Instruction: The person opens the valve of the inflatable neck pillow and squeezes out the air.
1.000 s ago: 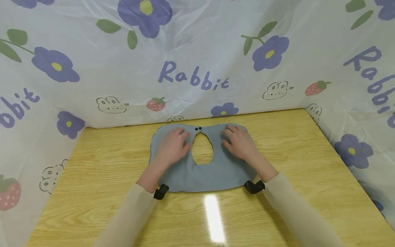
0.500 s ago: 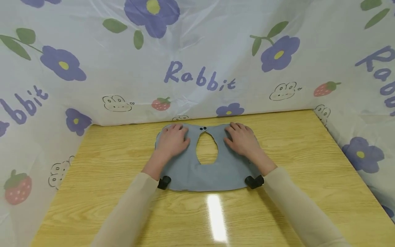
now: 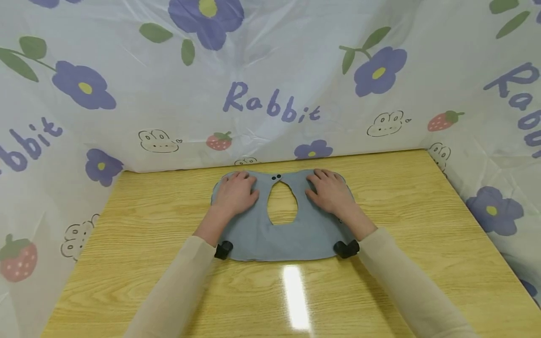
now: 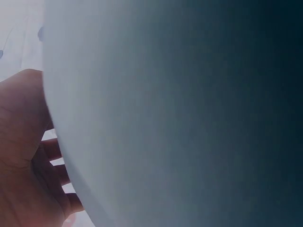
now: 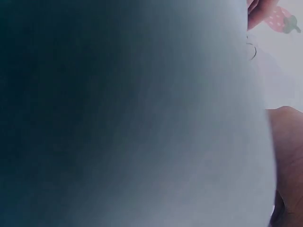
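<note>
Wood-grain surface (image 3: 405, 206) backed onto a white printed sheet (image 3: 270, 56). Grey-blue bib (image 3: 287, 241) lay spread on the surface, under both hands: left hand (image 3: 235, 192) on its far left part, right hand (image 3: 331, 190) on its far right, cutout between them. Both hands sat palm down, fingers relaxed, released. Bib's long axis ran left-right; edge with two black snaps (image 3: 276, 177) pointed away from the person.

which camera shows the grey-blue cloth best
The head view: it shows the grey-blue cloth almost whole and in focus, though the left hand and right hand cover parts. Each wrist view shows only a blurred close-up of it and one curved edge.
</note>
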Demonstrator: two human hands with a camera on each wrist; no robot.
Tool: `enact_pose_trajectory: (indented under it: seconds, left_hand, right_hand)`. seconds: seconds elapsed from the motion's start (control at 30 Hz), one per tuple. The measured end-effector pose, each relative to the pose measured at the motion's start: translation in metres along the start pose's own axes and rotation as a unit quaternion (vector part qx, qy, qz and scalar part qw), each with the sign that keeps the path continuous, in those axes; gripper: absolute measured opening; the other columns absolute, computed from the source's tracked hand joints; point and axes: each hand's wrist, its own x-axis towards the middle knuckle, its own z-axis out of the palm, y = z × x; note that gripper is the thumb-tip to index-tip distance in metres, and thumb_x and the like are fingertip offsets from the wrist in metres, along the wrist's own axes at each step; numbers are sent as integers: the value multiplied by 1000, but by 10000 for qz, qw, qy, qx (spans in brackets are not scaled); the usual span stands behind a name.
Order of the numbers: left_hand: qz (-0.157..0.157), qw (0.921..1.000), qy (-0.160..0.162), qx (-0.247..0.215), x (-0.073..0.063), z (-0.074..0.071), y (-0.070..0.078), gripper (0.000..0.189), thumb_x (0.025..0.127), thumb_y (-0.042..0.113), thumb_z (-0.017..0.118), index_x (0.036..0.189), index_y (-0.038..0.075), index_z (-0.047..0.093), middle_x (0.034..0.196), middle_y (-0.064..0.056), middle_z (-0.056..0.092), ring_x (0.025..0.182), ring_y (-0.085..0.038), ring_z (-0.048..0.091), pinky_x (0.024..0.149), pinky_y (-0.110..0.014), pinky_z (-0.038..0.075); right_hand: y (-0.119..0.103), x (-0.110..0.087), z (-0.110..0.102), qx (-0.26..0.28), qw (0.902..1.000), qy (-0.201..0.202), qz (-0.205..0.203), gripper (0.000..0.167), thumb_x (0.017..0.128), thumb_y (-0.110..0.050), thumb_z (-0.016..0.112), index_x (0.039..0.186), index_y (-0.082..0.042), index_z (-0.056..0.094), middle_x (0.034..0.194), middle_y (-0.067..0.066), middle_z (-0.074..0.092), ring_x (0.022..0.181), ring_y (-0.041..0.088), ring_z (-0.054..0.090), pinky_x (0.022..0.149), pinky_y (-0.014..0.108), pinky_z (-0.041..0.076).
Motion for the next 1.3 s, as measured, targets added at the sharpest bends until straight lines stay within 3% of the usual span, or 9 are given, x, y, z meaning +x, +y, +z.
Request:
enact_pose_trajectory:
  seconds: [0.43,0.77,0.93,1.3]
  left_hand:
    - [-32,9999,152,-25,-9,-2,3,45,105,28,55,143,6,60,151,-20,50,142,-43,40,114,-63,31]
    - [202,9970,738,-90,-32,-13,11,43,102,26,60,139,5,64,148,-21,53,140,-42,44,113,-61,34]
    - [207,9964,818,-14,-42,-10,13,42,102,29,62,138,7,65,148,-20,53,140,-42,44,111,-62,37]
    - [181,9970,753,-55,-44,4,9,42,103,31,62,136,7,66,145,-20,55,138,-43,44,107,-63,40]
  right_hand:
    - [2,-8,-2,235,9996,119,-77,48,105,-33,60,143,-4,58,152,23,47,142,42,41,113,61,33]
    - [5,-24,-8,361,9983,428,-174,46,103,-31,64,139,-2,61,149,24,50,139,44,44,112,61,36]
    - [5,-33,-7,356,9982,438,-217,45,103,-29,64,139,-2,61,147,25,51,138,44,44,111,61,37]
    - [4,-37,-5,359,9988,313,-117,48,102,-28,65,142,-2,59,150,26,48,140,44,43,112,62,35]
